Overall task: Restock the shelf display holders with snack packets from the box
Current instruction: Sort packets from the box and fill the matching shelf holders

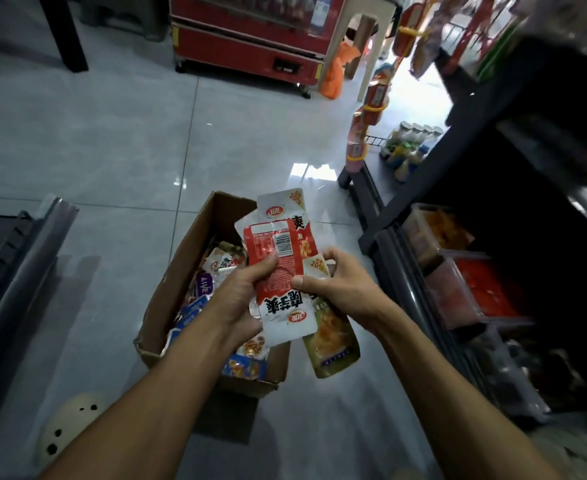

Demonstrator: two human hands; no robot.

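Both forearms reached in from the bottom edge, meeting over the cardboard box (195, 258) on the grey tiled floor (112, 140). Left hand (240, 296) gripped a fanned bunch of snack packets (278, 258), thumb pressed on the topmost one; right hand (337, 282) pinched the same bunch from the other side, thumb on top and fingers curled behind. That top packet was red and white, glossy, its back with a barcode facing up. An olive-green packet (333, 344) hung beneath the bunch. More packets, white, blue and purple, lay loose in the open box. Dark shelving (492, 237) stood to the right with clear display holders (475, 289) of red and orange goods, too dim to read. A red cabinet (250, 36) stood beyond.
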